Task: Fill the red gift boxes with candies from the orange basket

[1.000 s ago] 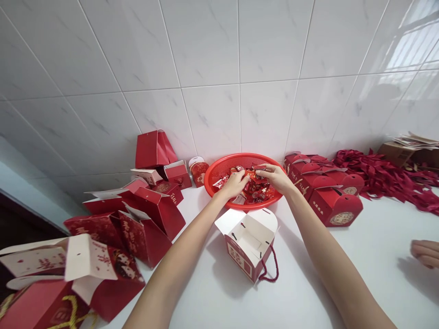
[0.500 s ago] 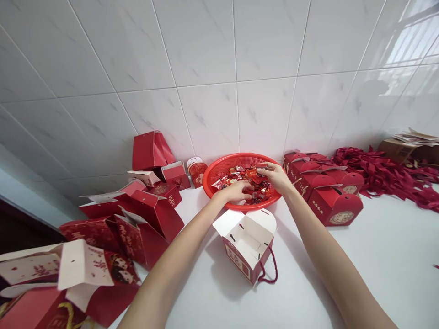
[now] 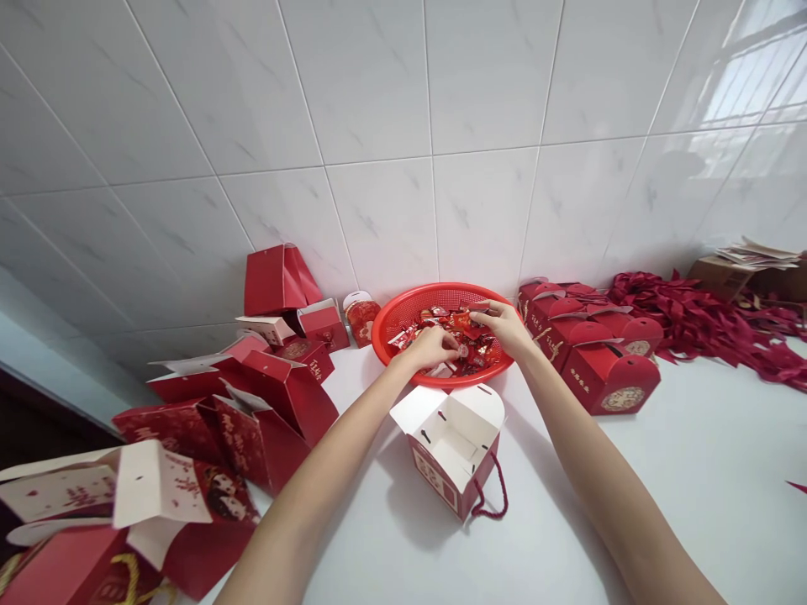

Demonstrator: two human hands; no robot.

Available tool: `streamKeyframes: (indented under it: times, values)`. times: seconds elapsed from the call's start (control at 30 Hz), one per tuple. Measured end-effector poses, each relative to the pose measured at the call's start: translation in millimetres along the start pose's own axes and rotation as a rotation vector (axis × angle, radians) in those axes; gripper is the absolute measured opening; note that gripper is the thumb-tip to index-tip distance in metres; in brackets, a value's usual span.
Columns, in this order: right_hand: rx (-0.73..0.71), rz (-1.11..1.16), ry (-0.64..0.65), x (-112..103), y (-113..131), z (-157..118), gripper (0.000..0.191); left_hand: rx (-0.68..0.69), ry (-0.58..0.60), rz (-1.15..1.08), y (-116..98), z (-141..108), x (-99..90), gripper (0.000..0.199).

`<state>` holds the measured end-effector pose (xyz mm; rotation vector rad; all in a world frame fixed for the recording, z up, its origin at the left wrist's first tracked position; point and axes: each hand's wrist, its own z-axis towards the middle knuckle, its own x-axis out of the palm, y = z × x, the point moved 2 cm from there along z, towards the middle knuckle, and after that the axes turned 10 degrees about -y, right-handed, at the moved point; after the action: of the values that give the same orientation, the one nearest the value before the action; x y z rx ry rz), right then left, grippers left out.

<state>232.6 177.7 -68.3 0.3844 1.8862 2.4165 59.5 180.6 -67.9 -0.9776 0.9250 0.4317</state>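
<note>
Both hands are inside a red plastic basket (image 3: 382, 336) of wrapped candies (image 3: 435, 318). My left hand (image 3: 432, 346) is over the near middle of the pile, its thumb and fingers closed on a small pinkish wrapped candy (image 3: 463, 350). At the basket's right side, the bent fingers of my right hand (image 3: 503, 326) come together around what looks like a red wrapped candy, largely covered by the fingertips. Just below the basket stands an open gift box (image 3: 457, 441), white inside and red outside, its flaps raised and a dark red cord handle (image 3: 498, 491) hanging at its right.
Several open red gift boxes (image 3: 271, 395) crowd the left side. Closed red boxes (image 3: 614, 378) stand in rows right of the basket, beside a heap of dark red ribbons (image 3: 668, 311). A cardboard box (image 3: 719, 276) sits at far right. A tiled wall (image 3: 378, 210) rises behind.
My left hand has lifted slightly and its fingers have closed on a pinkish candy. My right hand stays at the basket's right side with little movement. The gift box stands as before.
</note>
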Motion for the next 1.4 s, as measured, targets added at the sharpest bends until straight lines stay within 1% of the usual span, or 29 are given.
streamKeyframes:
  times: [0.1, 0.17, 0.27, 0.43, 0.53, 0.7, 0.8, 0.9, 0.97, 1.07, 1.13, 1.2, 1.27, 1.3, 1.37, 1.4]
  values:
    - [0.003, -0.015, -0.015, 1, 1, -1, 0.03, -0.024, -0.14, 0.019, -3, -1, -5.1, 0.011]
    - [0.016, -0.011, -0.015, 1, 2, -1, 0.031, -0.036, -0.196, 0.025, -4, -1, -7.2, 0.014]
    - [0.027, 0.009, -0.009, 1, 1, -1, 0.031, -0.041, -0.249, 0.008, -5, -1, -9.5, 0.019]
    - [0.009, 0.0, 0.031, 0, 0, -2, 0.033, -0.049, -0.304, -0.054, -7, -3, -12.6, 0.023]
    - [0.005, -0.008, 0.086, 0, 1, -3, 0.032, -0.033, -0.348, -0.101, -5, -2, -12.7, 0.022]
    - [-0.047, -0.082, 0.251, 1, 3, -3, 0.026, 0.025, -0.447, -0.245, 5, 1, -8.9, 0.024]
    - [-0.039, -0.089, 0.287, 1, 2, -3, 0.029, 0.069, -0.462, -0.334, 8, 3, -7.5, 0.025]
    - [-0.015, -0.067, 0.298, 1, 0, -2, 0.034, 0.088, -0.445, -0.379, 7, 3, -7.7, 0.027]
    - [0.012, -0.063, 0.328, 2, -1, -3, 0.038, 0.09, -0.433, -0.389, 7, 4, -8.0, 0.03]
    - [0.058, -0.053, 0.355, 2, -1, -4, 0.039, 0.093, -0.44, -0.394, 8, 5, -8.0, 0.034]
    - [0.065, -0.036, 0.313, 2, 0, -4, 0.038, 0.074, -0.449, -0.383, 9, 5, -7.6, 0.034]
    - [0.05, -0.018, 0.227, 0, 2, -4, 0.036, 0.022, -0.429, -0.302, 10, 5, -6.6, 0.031]
    - [0.03, -0.005, 0.145, -1, 4, -4, 0.035, -0.053, -0.336, -0.128, 10, 5, -4.7, 0.029]
    - [0.025, -0.001, 0.117, -1, 4, -4, 0.035, -0.085, -0.257, -0.015, 10, 5, -3.3, 0.029]
    - [0.027, 0.004, 0.092, -1, 4, -4, 0.036, -0.131, -0.094, 0.19, 10, 3, -0.6, 0.033]
    - [0.03, 0.006, 0.09, -1, 4, -4, 0.036, -0.143, -0.036, 0.263, 10, 3, 0.3, 0.037]
